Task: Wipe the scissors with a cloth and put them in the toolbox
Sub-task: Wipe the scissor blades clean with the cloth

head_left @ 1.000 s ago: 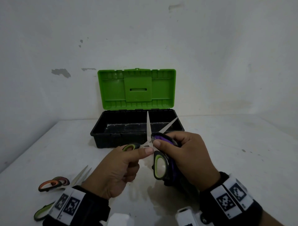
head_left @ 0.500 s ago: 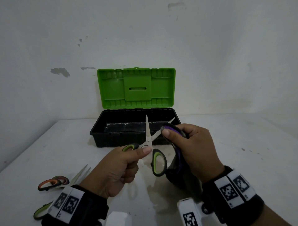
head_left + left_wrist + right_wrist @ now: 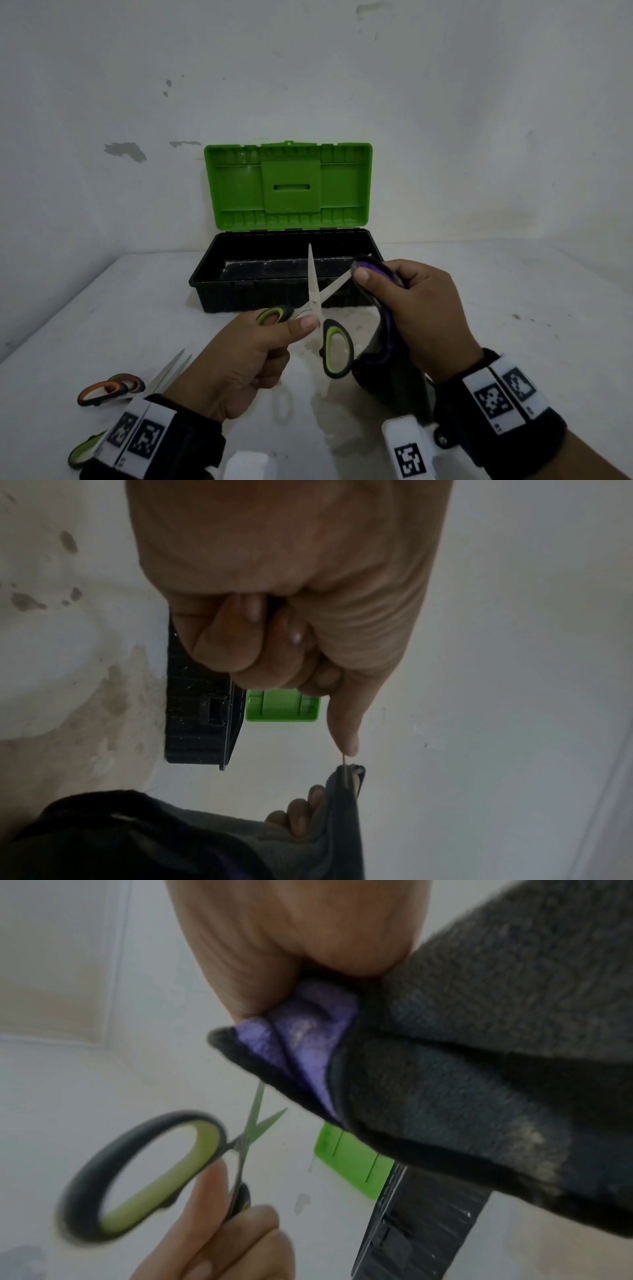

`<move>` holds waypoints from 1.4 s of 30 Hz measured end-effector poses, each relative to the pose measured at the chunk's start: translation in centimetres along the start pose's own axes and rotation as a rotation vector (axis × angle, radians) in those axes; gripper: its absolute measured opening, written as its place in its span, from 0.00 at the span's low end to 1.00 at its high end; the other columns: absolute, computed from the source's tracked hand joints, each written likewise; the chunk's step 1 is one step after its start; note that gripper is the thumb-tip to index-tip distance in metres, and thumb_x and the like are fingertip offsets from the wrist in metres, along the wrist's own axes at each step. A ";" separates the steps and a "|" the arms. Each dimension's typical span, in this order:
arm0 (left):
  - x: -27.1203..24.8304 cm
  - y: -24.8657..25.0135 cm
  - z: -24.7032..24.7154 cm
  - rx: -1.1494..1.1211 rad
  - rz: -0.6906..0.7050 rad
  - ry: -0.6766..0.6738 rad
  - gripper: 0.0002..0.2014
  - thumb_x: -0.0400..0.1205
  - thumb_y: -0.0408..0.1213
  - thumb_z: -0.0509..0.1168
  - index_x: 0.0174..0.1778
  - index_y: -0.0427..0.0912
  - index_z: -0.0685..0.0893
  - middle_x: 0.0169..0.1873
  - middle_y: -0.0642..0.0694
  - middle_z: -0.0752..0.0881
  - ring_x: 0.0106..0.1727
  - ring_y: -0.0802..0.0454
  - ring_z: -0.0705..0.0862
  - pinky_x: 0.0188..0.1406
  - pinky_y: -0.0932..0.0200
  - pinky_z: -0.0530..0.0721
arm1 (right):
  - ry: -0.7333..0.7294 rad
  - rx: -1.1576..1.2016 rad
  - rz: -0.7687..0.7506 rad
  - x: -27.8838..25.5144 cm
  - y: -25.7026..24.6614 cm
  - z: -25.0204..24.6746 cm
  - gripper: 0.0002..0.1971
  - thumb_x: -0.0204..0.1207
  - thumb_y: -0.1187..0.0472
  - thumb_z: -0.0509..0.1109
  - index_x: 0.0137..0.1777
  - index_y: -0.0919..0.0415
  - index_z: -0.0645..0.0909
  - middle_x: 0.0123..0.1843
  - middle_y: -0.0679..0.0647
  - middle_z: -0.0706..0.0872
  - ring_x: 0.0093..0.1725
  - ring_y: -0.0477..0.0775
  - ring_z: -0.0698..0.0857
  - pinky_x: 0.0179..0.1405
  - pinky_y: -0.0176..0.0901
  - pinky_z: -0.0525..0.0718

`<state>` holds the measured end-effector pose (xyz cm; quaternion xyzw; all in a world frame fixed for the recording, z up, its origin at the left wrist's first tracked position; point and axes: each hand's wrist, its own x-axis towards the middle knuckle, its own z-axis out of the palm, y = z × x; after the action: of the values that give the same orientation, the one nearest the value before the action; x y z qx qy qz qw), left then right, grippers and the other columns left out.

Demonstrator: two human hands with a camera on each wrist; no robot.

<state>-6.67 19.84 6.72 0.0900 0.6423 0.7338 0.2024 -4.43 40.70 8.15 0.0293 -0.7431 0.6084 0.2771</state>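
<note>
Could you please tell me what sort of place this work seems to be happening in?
Probably a plain workroom or makeshift bench, though I cannot be sure: a bare white table set against a stained, chipped wall, with an open toolbox and spare scissors lying on it.

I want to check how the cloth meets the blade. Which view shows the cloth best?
The right wrist view: the cloth fills it, grey outside, purple inside, folded over one blade of the scissors. The head view shows it bunched in the right hand; the left wrist view shows only a dark edge.
</note>
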 end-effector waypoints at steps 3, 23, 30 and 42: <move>0.0 0.0 0.0 0.006 0.003 0.006 0.21 0.70 0.41 0.75 0.18 0.50 0.70 0.20 0.50 0.57 0.19 0.54 0.53 0.17 0.68 0.56 | -0.004 -0.046 -0.009 0.2 0.0 -0.2 0.08 0.72 0.54 0.80 0.37 0.59 0.91 0.28 0.57 0.89 0.27 0.49 0.84 0.26 0.41 0.82; -0.8 2.3 -2.7 0.273 0.145 0.087 0.06 0.87 0.36 0.60 0.48 0.37 0.78 0.26 0.48 0.69 0.25 0.55 0.66 0.22 0.63 0.65 | 0.132 -0.204 0.138 2.3 2.2 -7.0 0.13 0.72 0.52 0.80 0.33 0.61 0.88 0.21 0.51 0.81 0.21 0.46 0.74 0.20 0.31 0.73; -0.2 2.3 -1.8 0.050 0.222 0.266 0.09 0.81 0.36 0.68 0.38 0.36 0.87 0.23 0.47 0.69 0.22 0.56 0.65 0.17 0.66 0.61 | 0.076 -0.293 0.069 3.8 0.3 -7.3 0.12 0.72 0.51 0.80 0.34 0.59 0.89 0.23 0.50 0.84 0.22 0.42 0.78 0.23 0.31 0.75; 0.5 1.1 1.9 -0.045 0.215 0.451 0.20 0.87 0.56 0.53 0.46 0.44 0.82 0.43 0.41 0.86 0.28 0.51 0.84 0.27 0.56 0.84 | -0.264 -0.344 -0.092 -0.6 -2.9 -1.1 0.08 0.70 0.53 0.81 0.32 0.53 0.89 0.25 0.45 0.87 0.23 0.38 0.80 0.25 0.25 0.73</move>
<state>-6.54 21.64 8.04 -0.0129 0.6414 0.7667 -0.0232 -2.40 40.75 10.61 0.0947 -0.8637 0.4501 0.2060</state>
